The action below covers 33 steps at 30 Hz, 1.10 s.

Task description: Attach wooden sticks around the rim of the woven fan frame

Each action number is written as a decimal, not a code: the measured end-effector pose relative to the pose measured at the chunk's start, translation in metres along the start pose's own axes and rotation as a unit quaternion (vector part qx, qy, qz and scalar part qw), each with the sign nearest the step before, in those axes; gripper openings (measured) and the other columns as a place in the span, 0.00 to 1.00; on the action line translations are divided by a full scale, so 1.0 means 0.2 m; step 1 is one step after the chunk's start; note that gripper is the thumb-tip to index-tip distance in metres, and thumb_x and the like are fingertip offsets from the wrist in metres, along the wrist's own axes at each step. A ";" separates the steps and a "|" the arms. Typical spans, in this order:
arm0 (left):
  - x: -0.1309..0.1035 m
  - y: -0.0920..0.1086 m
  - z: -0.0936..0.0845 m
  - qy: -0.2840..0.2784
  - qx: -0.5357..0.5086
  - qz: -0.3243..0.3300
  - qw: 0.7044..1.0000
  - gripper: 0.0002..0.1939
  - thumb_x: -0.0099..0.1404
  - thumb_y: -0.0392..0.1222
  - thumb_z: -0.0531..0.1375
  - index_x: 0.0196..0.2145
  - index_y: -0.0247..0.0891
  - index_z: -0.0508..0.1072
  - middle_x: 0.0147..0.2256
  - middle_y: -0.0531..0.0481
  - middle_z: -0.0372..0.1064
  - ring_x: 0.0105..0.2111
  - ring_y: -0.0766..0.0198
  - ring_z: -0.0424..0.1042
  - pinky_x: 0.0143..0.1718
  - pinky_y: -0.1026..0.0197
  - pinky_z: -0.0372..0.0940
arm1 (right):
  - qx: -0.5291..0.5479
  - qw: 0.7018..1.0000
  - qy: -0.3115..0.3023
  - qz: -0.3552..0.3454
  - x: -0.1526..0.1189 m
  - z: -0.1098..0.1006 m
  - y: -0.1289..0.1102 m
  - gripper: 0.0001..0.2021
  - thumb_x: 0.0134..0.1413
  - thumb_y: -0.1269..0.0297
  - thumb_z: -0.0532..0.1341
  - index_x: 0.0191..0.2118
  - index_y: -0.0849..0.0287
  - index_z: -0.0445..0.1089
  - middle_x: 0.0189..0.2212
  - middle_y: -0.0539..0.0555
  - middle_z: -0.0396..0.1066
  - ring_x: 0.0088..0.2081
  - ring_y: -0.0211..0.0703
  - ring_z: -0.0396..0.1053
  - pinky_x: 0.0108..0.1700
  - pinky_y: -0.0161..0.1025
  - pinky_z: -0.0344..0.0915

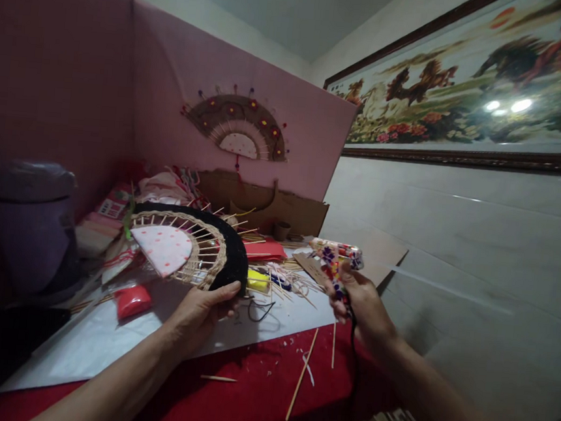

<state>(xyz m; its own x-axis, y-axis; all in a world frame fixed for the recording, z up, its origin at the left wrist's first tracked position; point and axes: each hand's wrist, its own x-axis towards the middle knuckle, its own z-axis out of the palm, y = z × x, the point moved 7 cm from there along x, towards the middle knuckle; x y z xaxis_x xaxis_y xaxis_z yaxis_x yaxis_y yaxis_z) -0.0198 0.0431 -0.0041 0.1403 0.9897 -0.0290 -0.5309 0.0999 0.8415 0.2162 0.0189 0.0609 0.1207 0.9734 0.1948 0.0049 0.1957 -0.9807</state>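
My left hand (pixel 202 315) pinches the lower right end of a fan-shaped craft (pixel 231 252), thumb on its black outer band. The craft has thin sticks, a woven tan band and a white half-round piece with red dots (pixel 162 247); stick tips poke out past the black edge. My right hand (pixel 358 302) is closed around the handle of a flower-patterned glue gun (pixel 338 258), its nozzle end to the left and a dark cord hanging down. The gun is apart from the craft, to its right.
On the red-covered table (pixel 253 405) lie white paper, loose sticks (pixel 301 376), a red packet (pixel 132 302) and a yellow item (pixel 258 280). A purple bin (pixel 37 235) stands left. A finished-looking fan (pixel 239 118) hangs on the pink board behind.
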 end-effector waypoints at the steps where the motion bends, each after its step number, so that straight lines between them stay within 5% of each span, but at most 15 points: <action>1: 0.00 0.00 0.00 0.001 0.001 0.000 1.000 0.12 0.44 0.33 0.67 0.27 0.29 0.71 0.20 0.50 0.69 0.17 0.71 0.65 0.16 0.70 0.60 | -0.036 0.999 0.018 -0.005 0.05 -0.06 0.02 0.22 0.43 0.41 0.55 0.24 0.58 0.56 0.17 0.43 0.58 0.12 0.27 0.49 0.10 0.27 0.48; 5: 0.00 0.00 -0.01 -0.003 0.000 0.005 1.000 0.09 0.45 0.34 0.66 0.25 0.29 0.71 0.19 0.51 0.68 0.16 0.72 0.65 0.16 0.71 0.61 | -0.250 0.967 0.047 -0.002 0.20 -0.29 0.14 0.19 0.49 0.44 0.51 0.25 0.57 0.58 0.13 0.44 0.55 0.12 0.32 0.51 0.14 0.30 0.50; 9: 0.01 0.00 0.00 -0.011 0.000 0.011 1.000 0.09 0.46 0.33 0.66 0.27 0.29 0.72 0.21 0.51 0.69 0.17 0.72 0.65 0.16 0.71 0.61 | -0.467 0.883 0.023 -0.043 0.27 -0.38 0.22 0.15 0.52 0.52 0.51 0.37 0.57 0.64 0.30 0.54 0.70 0.32 0.44 0.68 0.30 0.35 0.60; 15: 0.01 0.00 0.00 -0.003 0.001 0.005 1.000 0.11 0.46 0.33 0.66 0.29 0.30 0.71 0.21 0.51 0.69 0.17 0.72 0.65 0.16 0.70 0.62 | -0.641 0.768 -0.008 -0.014 0.33 -0.38 0.33 0.20 0.56 0.57 0.47 0.50 0.62 0.60 0.47 0.63 0.65 0.47 0.49 0.63 0.43 0.39 0.57; 20: 0.01 0.01 0.00 -0.002 0.004 0.002 1.000 0.10 0.46 0.33 0.66 0.28 0.29 0.71 0.21 0.51 0.69 0.17 0.72 0.65 0.16 0.70 0.62 | -0.675 0.738 -0.014 0.006 0.36 -0.36 0.34 0.21 0.54 0.57 0.50 0.50 0.64 0.60 0.44 0.64 0.65 0.45 0.50 0.64 0.42 0.42 0.57; 22: 0.01 0.01 0.00 0.001 0.005 0.001 1.000 0.09 0.46 0.33 0.66 0.27 0.29 0.72 0.21 0.50 0.69 0.17 0.72 0.65 0.16 0.70 0.61 | -0.697 0.716 0.013 -0.014 0.31 -0.31 0.27 0.20 0.52 0.57 0.53 0.46 0.66 0.63 0.41 0.66 0.66 0.43 0.55 0.63 0.41 0.45 0.55; 25: 0.01 0.01 0.00 -0.003 -0.002 0.004 1.000 0.09 0.45 0.33 0.66 0.27 0.29 0.72 0.21 0.50 0.69 0.17 0.72 0.65 0.16 0.70 0.61 | -0.744 0.638 0.081 -0.182 0.14 -0.13 0.05 0.11 0.52 0.64 0.54 0.40 0.63 0.66 0.40 0.63 0.66 0.43 0.53 0.61 0.42 0.46 0.52; 29: 0.00 0.00 0.01 -0.012 -0.006 0.004 1.000 0.09 0.45 0.33 0.66 0.27 0.29 0.72 0.22 0.50 0.70 0.18 0.72 0.65 0.17 0.70 0.62 | -0.676 0.663 -0.075 -0.311 -0.07 0.17 -0.04 0.10 0.56 0.65 0.51 0.30 0.59 0.67 0.31 0.55 0.67 0.36 0.43 0.62 0.38 0.39 0.53; 33: 0.00 0.01 0.01 -0.015 -0.003 0.002 1.000 0.09 0.45 0.34 0.66 0.26 0.30 0.72 0.21 0.50 0.69 0.18 0.71 0.65 0.18 0.69 0.61 | -0.645 0.702 -0.102 -0.284 -0.04 0.28 0.01 0.08 0.54 0.70 0.50 0.34 0.60 0.66 0.32 0.56 0.69 0.36 0.42 0.64 0.36 0.36 0.54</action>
<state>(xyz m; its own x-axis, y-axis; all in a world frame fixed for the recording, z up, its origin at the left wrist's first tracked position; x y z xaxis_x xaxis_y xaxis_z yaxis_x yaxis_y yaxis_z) -0.0187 0.0429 -0.0015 0.1626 0.9866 -0.0092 -0.5363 0.0962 0.8385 0.1593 0.0176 0.0594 -0.4095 0.8041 0.4310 0.9053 0.4168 0.0825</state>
